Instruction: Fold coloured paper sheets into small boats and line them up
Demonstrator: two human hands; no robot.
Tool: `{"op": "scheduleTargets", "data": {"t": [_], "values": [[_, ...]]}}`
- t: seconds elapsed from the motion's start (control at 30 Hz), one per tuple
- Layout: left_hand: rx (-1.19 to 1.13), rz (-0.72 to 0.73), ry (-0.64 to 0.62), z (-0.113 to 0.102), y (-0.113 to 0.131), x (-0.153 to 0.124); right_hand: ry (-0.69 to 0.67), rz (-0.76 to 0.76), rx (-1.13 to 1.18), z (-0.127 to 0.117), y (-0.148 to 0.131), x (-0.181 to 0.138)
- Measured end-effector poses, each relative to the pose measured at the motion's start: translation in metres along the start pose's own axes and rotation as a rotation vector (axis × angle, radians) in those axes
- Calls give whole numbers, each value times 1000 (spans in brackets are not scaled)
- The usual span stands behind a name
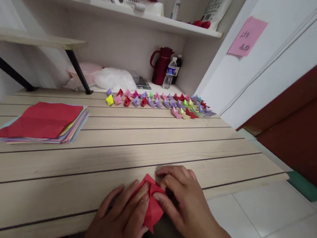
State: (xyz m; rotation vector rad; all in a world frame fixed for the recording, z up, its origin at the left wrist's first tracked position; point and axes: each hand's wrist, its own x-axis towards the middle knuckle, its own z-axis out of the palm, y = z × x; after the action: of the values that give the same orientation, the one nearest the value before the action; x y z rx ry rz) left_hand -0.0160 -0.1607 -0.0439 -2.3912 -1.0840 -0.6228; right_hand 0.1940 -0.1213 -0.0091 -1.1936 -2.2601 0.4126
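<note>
A partly folded sheet of red origami paper (pixel 154 212) is between my two hands at the table's front edge. My left hand (pixel 128 212) presses on its left side, fingers laid over the folds. My right hand (pixel 181 193) pinches its right edge between thumb and forefinger. Part of the paper is hidden under my left fingers. Farther off on the left lies a stack of coloured square paper (pixel 44 120) with a red sheet on top. Rows of small folded paper boats (pixel 157 102) in several colours stand along the table's back.
The slatted wooden table (pixel 112 141) ends at a tiled floor on the right. A dark red jug (pixel 161 65), a water bottle (pixel 169 75) and a white plastic bag (pixel 114 79) stand behind the boats. A small raised shelf (pixel 35 38) with black legs is at left.
</note>
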Motion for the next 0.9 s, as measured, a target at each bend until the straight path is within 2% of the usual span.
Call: {"op": "scheduleTargets", "data": {"t": [0.2, 0.37, 0.53, 0.6, 0.7, 0.8, 0.9], "values": [[84, 36, 44, 11, 1, -9, 4, 78, -89, 7, 0, 7], [88, -116, 146, 20, 11, -10, -15, 62, -70, 4, 4, 14], [116, -142, 67, 21, 18, -6, -13, 55, -41, 2, 3, 18], [88, -169, 15, 17, 19, -4, 22, 4, -63, 3, 4, 13], [80, -189, -47, 12, 21, -2, 48, -181, -207, 4, 11, -4], [90, -205, -76, 8, 23, -1, -44, -386, -392, 3, 21, -25], [107, -220, -88, 7, 26, 0, -60, -430, -481, 4, 27, -40]]}}
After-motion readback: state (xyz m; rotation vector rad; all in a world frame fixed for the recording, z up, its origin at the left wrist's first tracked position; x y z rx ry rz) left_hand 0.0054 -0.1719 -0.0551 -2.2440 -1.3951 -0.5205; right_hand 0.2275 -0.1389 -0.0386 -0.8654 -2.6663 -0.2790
